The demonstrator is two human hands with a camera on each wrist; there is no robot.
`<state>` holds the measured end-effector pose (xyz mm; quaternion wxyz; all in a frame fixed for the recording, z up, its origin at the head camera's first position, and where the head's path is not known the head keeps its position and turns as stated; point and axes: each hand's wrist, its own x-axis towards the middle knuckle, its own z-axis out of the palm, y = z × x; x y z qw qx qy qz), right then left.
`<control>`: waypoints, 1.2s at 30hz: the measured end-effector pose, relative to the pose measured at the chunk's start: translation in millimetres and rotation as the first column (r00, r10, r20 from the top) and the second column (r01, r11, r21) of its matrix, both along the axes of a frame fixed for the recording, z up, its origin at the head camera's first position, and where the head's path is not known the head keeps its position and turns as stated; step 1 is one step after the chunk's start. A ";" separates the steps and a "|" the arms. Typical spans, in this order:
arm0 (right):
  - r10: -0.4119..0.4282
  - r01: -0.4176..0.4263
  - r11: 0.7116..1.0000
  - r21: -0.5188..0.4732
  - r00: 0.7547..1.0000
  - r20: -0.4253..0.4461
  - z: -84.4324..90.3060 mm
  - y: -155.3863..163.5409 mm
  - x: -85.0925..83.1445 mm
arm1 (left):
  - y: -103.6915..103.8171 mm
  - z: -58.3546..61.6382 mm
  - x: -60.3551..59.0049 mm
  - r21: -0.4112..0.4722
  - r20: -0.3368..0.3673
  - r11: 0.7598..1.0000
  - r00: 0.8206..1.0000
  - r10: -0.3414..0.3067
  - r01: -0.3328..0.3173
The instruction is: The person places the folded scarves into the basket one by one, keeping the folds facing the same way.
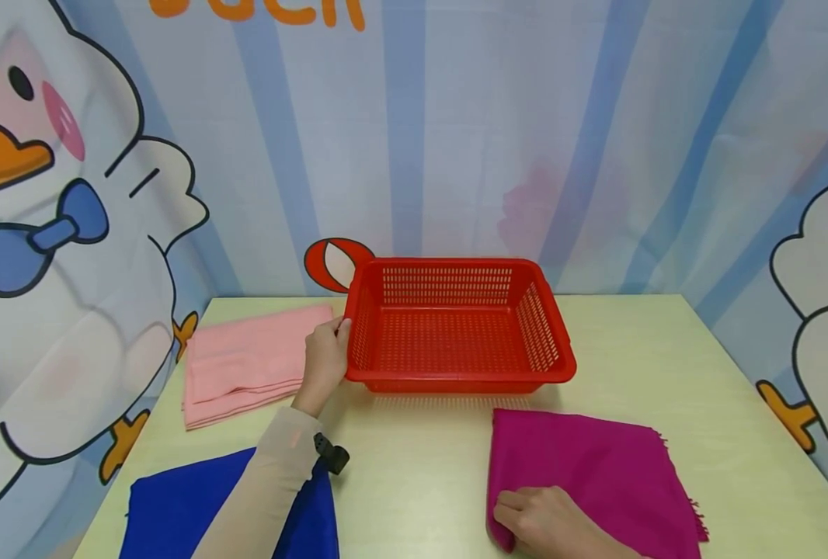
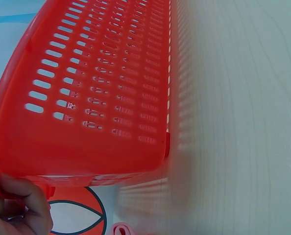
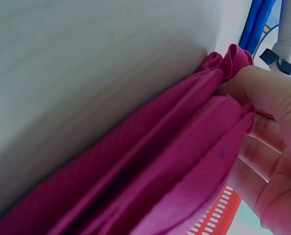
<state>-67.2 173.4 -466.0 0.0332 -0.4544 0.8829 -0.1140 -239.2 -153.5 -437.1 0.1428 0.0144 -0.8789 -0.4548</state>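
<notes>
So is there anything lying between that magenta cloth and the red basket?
Nothing visible. The magenta cloth, gripped by the right hand, lies just in front of the red basket, with only bare table between them. The basket looks empty.

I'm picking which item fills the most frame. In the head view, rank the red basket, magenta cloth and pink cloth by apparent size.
1. red basket
2. magenta cloth, near the camera, so close to the basket
3. pink cloth

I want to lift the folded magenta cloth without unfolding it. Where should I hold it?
Grip the magenta cloth at its near-left corner, coming from the front, where the right hand already pinches it: the right wrist view shows its folded layers stacked together there.
</notes>
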 end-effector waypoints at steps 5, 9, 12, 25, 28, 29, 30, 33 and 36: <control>0.007 -0.007 1.000 0.001 1.000 0.020 -1.0 -4.1 -0.2 | -0.1 0.2 -0.1 0.005 -0.002 1.000 1.000 0.001 -0.001; 0.053 -0.054 0.998 -0.018 0.998 -0.045 -2.5 -6.6 -1.5 | -1.1 0.5 -0.5 0.012 -0.001 1.000 1.000 0.005 -0.005; 0.079 -0.082 0.996 -0.040 0.993 -0.083 -3.9 -8.2 -2.1 | -1.6 0.8 -0.3 0.011 0.000 1.000 1.000 0.009 -0.009; 0.145 -0.163 0.983 -0.083 0.971 -0.192 -9.0 -13.8 -2.4 | 0.5 0.7 -0.4 0.005 0.006 1.000 1.000 0.014 -0.014; 0.143 -0.161 0.984 -0.081 0.972 -0.186 -9.1 -15.3 -2.2 | 0.3 0.3 -0.9 0.004 0.007 1.000 1.000 0.013 -0.013; 0.143 -0.160 0.984 -0.084 0.973 -0.181 -9.1 -15.9 -2.0 | 0.2 0.1 -1.1 0.004 0.007 1.000 1.000 0.012 -0.012; 0.143 -0.161 0.983 -0.086 0.972 -0.188 -9.2 -16.4 -1.9 | 0.2 0.0 -1.2 0.005 0.008 1.000 1.000 0.010 -0.010; 0.146 -0.170 0.981 -0.096 0.965 -0.217 -9.8 -18.0 -1.4 | 0.1 -0.3 -1.3 0.007 0.011 1.000 1.000 0.006 -0.006; 0.150 -0.175 0.980 -0.096 0.963 -0.225 -9.7 -18.7 -1.4 | 0.0 0.1 -1.2 0.003 0.005 1.000 1.000 0.004 -0.004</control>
